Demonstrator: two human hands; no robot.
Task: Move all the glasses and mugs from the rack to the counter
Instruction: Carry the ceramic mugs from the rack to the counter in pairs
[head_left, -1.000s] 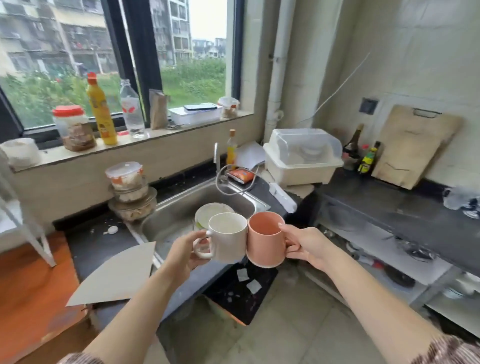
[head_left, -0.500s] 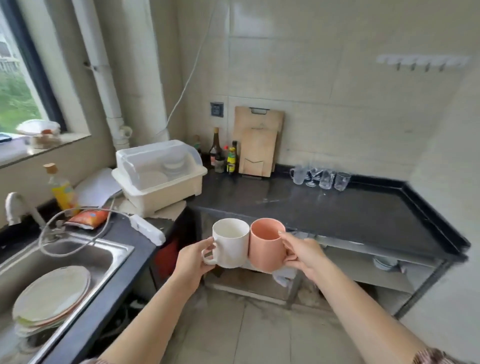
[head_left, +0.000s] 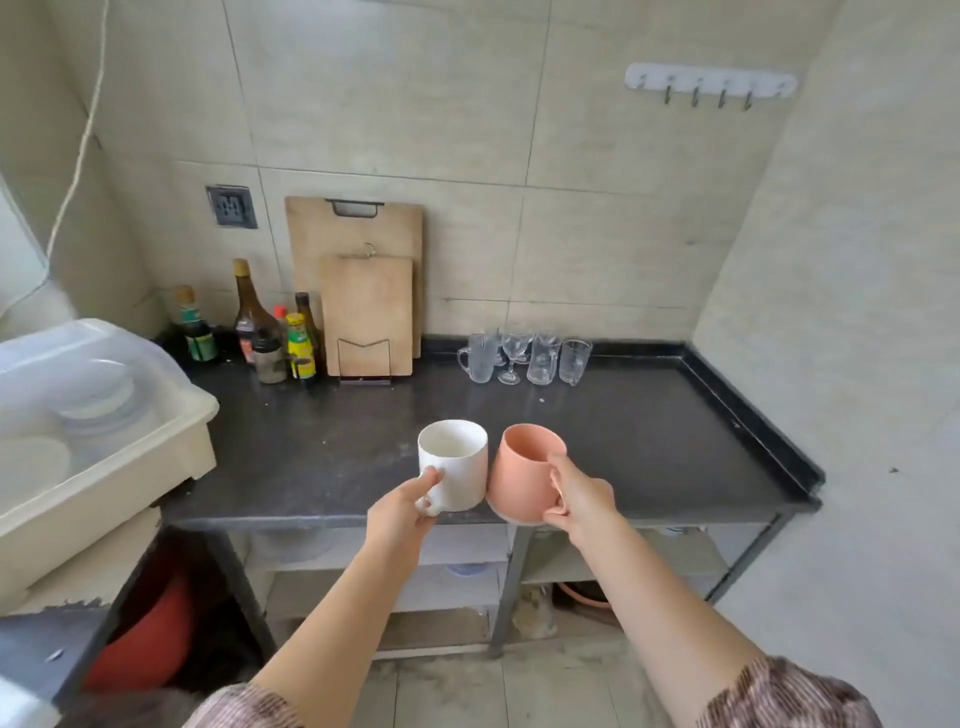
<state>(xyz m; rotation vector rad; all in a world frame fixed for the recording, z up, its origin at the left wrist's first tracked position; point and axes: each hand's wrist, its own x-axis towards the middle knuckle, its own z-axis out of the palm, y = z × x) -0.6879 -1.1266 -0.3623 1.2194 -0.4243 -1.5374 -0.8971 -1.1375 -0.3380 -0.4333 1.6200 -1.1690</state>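
My left hand (head_left: 402, 512) grips the handle of a white mug (head_left: 453, 463). My right hand (head_left: 579, 501) grips the handle of a pink mug (head_left: 522, 475). Both mugs are upright, side by side and touching, held just above the front edge of the black counter (head_left: 649, 441). Several clear glasses (head_left: 524, 357) stand together at the back of the counter by the wall. A cream dish rack (head_left: 104, 441) with a clear lid sits at the left, with white plates inside.
Two wooden cutting boards (head_left: 366, 312) lean on the back wall. Sauce bottles (head_left: 270, 332) stand beside them at the back left. Shelves with bowls lie under the counter. A red basin (head_left: 145, 634) sits below the rack. A hook rail (head_left: 709, 83) hangs on the wall.
My view has swung right from the sink to face the black counter. Both hands have carried the mugs forward, from over the floor to over the counter's front edge.
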